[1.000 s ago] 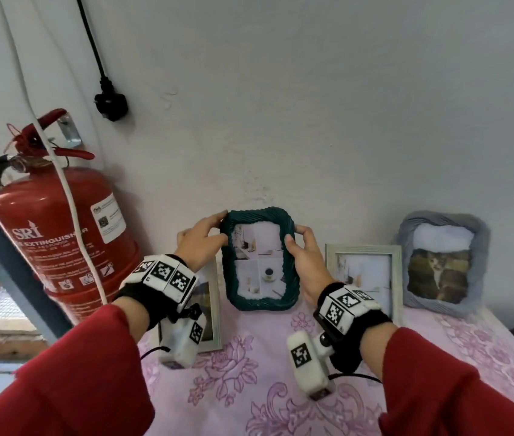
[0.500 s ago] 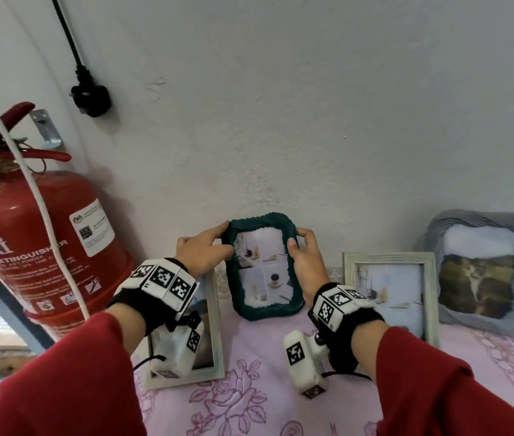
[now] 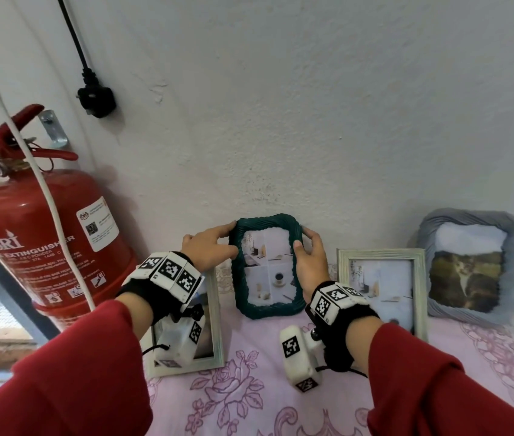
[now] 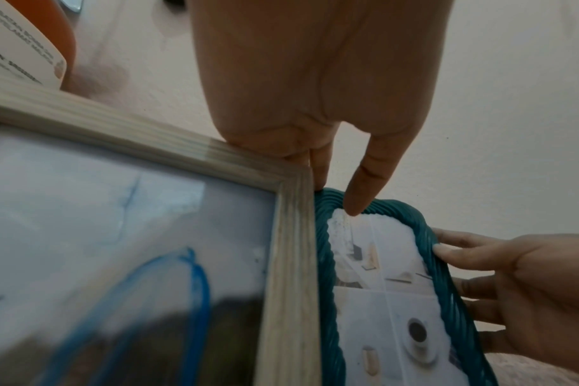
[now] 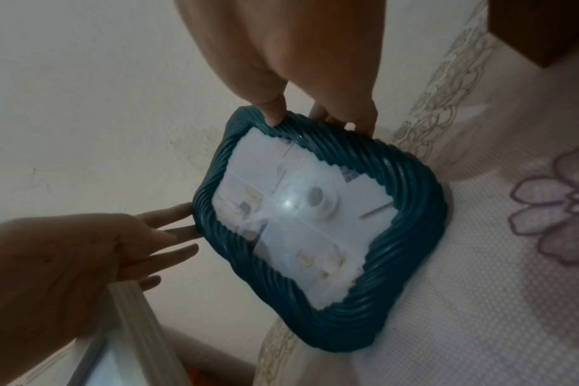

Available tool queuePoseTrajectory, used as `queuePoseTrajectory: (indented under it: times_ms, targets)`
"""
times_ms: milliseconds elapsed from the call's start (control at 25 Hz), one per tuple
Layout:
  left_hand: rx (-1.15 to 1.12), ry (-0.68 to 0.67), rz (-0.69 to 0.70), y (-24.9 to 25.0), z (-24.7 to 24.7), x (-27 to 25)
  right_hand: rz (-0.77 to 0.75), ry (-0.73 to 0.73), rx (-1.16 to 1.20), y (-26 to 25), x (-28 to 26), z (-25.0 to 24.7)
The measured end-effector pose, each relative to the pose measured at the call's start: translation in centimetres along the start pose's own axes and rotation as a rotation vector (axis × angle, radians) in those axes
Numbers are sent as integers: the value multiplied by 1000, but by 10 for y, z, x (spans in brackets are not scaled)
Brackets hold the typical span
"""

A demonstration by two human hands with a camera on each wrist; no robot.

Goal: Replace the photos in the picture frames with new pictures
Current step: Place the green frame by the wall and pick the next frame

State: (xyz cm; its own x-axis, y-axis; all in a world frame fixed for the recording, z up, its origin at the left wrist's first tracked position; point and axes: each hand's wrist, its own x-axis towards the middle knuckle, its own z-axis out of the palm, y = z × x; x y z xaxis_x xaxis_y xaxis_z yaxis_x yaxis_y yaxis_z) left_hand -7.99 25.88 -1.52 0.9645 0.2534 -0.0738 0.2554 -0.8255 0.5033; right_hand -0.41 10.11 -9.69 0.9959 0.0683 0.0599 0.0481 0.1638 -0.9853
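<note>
Pink floral cloth (image 3: 243, 401) covers the surface below a white wall. Standing on it at the far edge, the green frame (image 3: 265, 309) is pinched at its upper sides by the left hand (image 3: 207, 251) and right hand (image 3: 310, 262). Pale wooden frames (image 3: 383, 289) flank it; a grey frame (image 3: 472, 265) stands far right, a red extinguisher (image 3: 48, 243) left.

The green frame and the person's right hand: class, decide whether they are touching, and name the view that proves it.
Touching. The right wrist view shows the right hand with its thumb on the green frame's front edge and fingers behind it.
</note>
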Motion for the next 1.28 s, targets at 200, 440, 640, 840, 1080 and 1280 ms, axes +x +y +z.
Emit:
queuePoseTrajectory:
  times_ms: [200,440,640,840,1080,1280]
  targets:
    - [-59,-34,28,8,0,-5,-16,-39,-21,-10,-4,-7]
    - [-67,67,63,5,-9,-21,-235,-154,-476,-30,-18,-6]
    - [-89,322,126,-8,-30,-41,-587,-229,-607,-55,-44,23]
    - [-148,513,-19,-47,-29,-70,-510,-347,-576,-50,-75,48]
    - [-503,393,-169,-101,12,-98,-119,-545,-568,-12,-108,54]
    - [-590,439,-263,-113,29,-102,2,-604,-485,-1,-127,56]
